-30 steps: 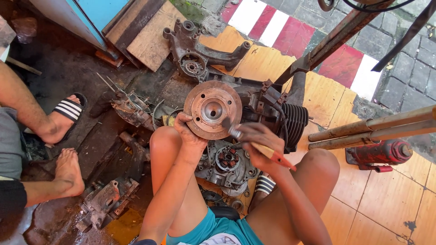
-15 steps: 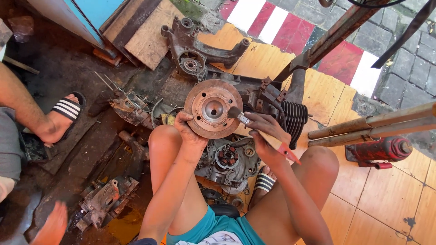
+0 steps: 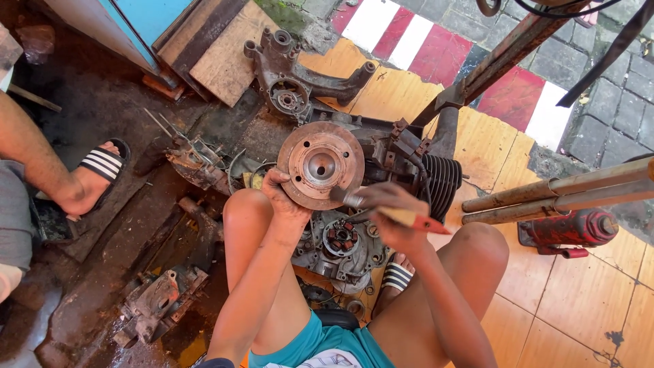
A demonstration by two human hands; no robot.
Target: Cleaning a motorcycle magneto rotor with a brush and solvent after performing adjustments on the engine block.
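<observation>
My left hand [image 3: 283,196] grips the lower left edge of a rusty round metal disc [image 3: 320,162] with a raised hub, held upright over my knees. My right hand [image 3: 392,217] holds a small brush [image 3: 414,219] with a pale wooden handle and red end. Its bristle end touches the disc's lower right rim. Below the disc, between my legs, lies a grey engine case [image 3: 340,244] with copper coils in its centre.
A finned engine cylinder [image 3: 443,178] sits right of the disc, and another engine casing [image 3: 291,82] lies beyond it. A red jack [image 3: 569,228] and metal pipes [image 3: 558,191] are at the right. Another person's sandalled foot [image 3: 95,176] rests left; greasy parts [image 3: 160,303] lie lower left.
My right hand stroked the brush up along the disc's rim and back down. The disc stayed in my left hand. The other person's bare foot at lower left left the view.
</observation>
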